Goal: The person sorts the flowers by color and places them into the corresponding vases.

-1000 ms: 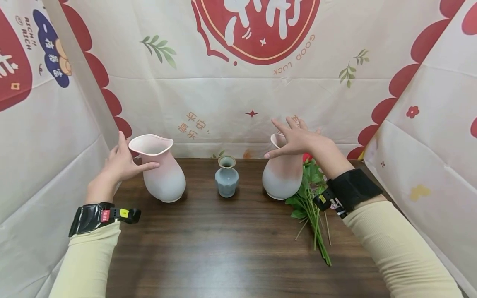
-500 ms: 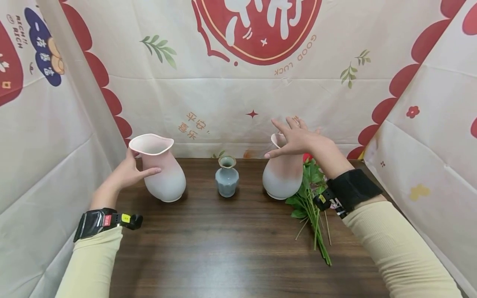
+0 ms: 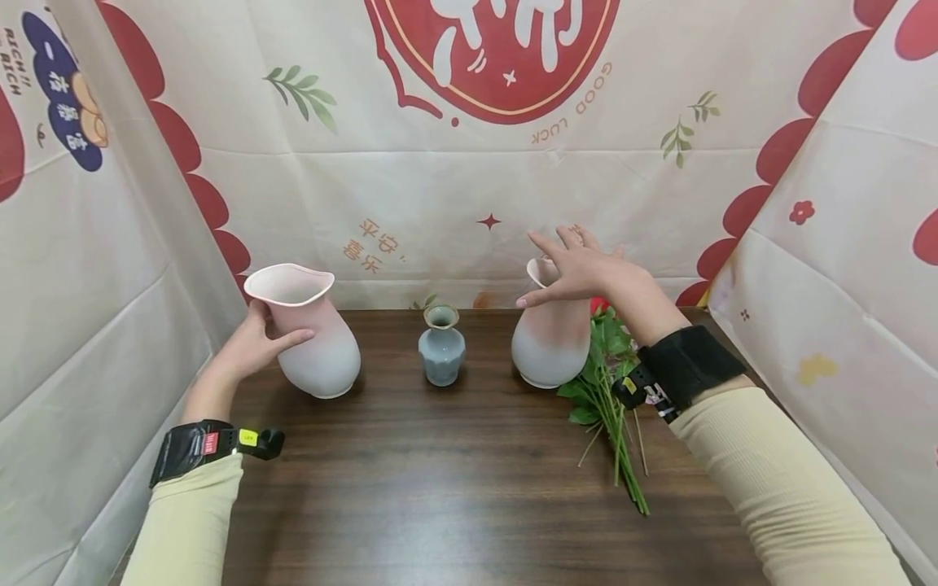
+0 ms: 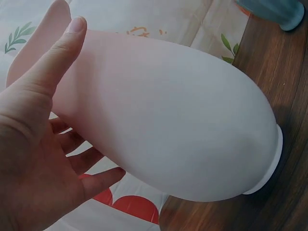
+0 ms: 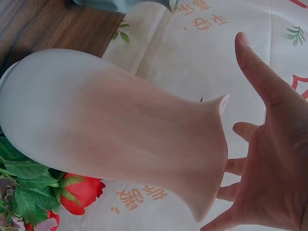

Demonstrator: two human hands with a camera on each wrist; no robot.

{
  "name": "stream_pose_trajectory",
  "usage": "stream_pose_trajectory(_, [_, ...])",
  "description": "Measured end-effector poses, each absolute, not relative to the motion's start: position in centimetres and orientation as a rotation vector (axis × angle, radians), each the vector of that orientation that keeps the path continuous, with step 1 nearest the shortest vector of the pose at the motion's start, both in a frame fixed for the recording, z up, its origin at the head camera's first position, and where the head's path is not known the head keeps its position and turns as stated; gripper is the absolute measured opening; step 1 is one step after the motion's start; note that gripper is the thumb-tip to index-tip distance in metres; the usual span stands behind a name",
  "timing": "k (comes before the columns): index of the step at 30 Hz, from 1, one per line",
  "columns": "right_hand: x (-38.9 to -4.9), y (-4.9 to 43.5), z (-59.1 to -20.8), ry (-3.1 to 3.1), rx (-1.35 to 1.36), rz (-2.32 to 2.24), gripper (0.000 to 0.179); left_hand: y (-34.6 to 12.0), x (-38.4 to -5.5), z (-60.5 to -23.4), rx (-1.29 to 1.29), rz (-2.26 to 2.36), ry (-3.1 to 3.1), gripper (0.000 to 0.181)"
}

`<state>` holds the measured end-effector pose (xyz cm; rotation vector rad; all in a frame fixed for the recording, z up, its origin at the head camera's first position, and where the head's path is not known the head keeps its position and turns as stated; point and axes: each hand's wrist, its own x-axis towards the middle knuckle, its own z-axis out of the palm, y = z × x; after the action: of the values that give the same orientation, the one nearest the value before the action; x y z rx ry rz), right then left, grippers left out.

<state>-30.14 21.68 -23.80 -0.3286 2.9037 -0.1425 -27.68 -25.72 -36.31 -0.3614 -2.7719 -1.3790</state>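
A pink-and-white vase [image 3: 322,354] with a wavy rim stands upright at the left of the table. My left hand [image 3: 249,346] is at its neck, thumb across the near side and fingers by the far side; in the left wrist view the fingers look fairly straight, their tips partly hidden by the vase [image 4: 178,115]. How firmly they touch cannot be told. A matching vase [image 3: 551,346] stands upright at the right. Over its mouth spreads my right hand [image 3: 589,273], fingers apart; in the right wrist view the hand [image 5: 274,163] is just beyond the rim and holds nothing.
Between the two vases stands a small blue-grey vase [image 3: 442,354]. Cut flowers with green stems [image 3: 621,439] lie beside the right vase; a red bloom [image 5: 81,193] shows in the right wrist view. Printed cloth [image 3: 410,187] walls the dark wooden table [image 3: 425,472] at back and sides.
My left hand has moved in to the right, from beside the left vase to around its neck. My right hand stays over the right vase. The head view has shifted slightly.
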Motion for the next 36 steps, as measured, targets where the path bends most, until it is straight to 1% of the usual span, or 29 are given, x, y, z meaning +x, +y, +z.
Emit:
stream_pose_trajectory(8, [-29.9, 21.9, -24.1, 2.932, -0.348, -0.166, 0.118, -25.6, -27.6, -37.2, -0.304, -1.403, -2.718, 0.102])
stream_pose_trajectory(16, [-29.8, 22.4, -24.5, 2.974, -0.457, -0.24, 0.116, -25.4, -27.0, -37.5, -0.249, -1.368, -2.707, 0.101])
stream_pose_trajectory(20, [-29.8, 22.6, -24.7, 3.001, -0.505, -0.261, 0.112, -25.4, -26.8, -37.5, -0.243, -1.353, -2.715, 0.101])
stream_pose_trajectory(29, [-30.3, 23.3, -25.2, 3.018, -0.459, -0.357, 0.097, -25.8, -27.2, -37.4, -0.218, -1.356, -2.747, 0.103])
stream_pose_trajectory(36, [-30.4, 24.0, -25.6, 3.074, -0.453, -0.398, 0.071, -25.8, -27.4, -37.3, -0.234, -1.37, -2.751, 0.104])
